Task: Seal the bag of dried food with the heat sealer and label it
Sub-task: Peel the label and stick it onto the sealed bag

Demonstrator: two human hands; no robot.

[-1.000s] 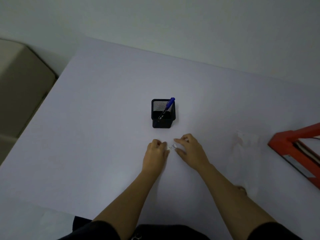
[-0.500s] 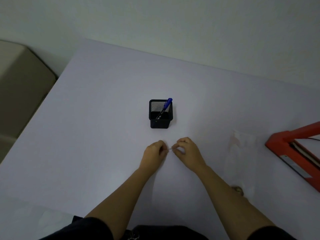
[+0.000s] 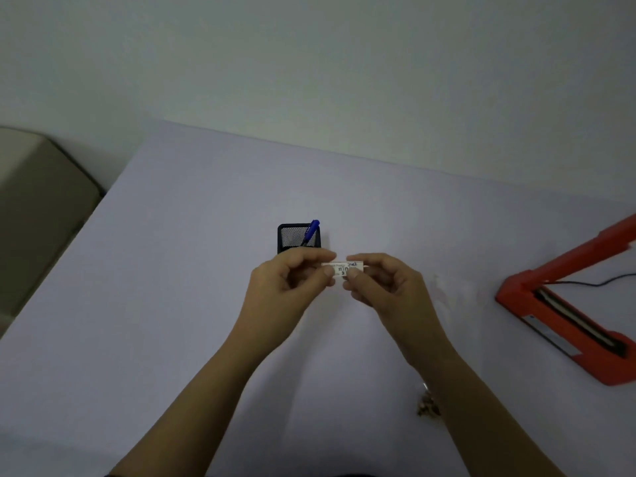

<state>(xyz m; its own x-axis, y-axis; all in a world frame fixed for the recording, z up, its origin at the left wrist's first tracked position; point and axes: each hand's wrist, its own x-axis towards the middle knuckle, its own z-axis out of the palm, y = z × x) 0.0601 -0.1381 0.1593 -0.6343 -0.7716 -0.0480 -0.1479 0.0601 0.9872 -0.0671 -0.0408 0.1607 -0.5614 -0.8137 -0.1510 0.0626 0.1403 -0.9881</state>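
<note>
The left hand (image 3: 285,284) and right hand (image 3: 385,287) each pinch an end of the small written label (image 3: 342,268) between thumb and fingertips, other fingers loosely curled. They hold it above the table (image 3: 172,287), just in front of the pen cup (image 3: 292,237). The step looks like peeling the backing. It would go best gripping only the edges, keeping the sticky side off the fingers, then laying the label on a flat part of the bag and smoothing from 1 end. The clear bag (image 3: 454,290) lies flat to the right of the cup, between it and the red heat sealer (image 3: 564,315); its dried food (image 3: 428,406) shows beside the right forearm. I count 1 label, 1 bag, 1 sealer, 1 cup, 1 blue pen (image 3: 311,230) standing in the cup, and 2 hands
</note>
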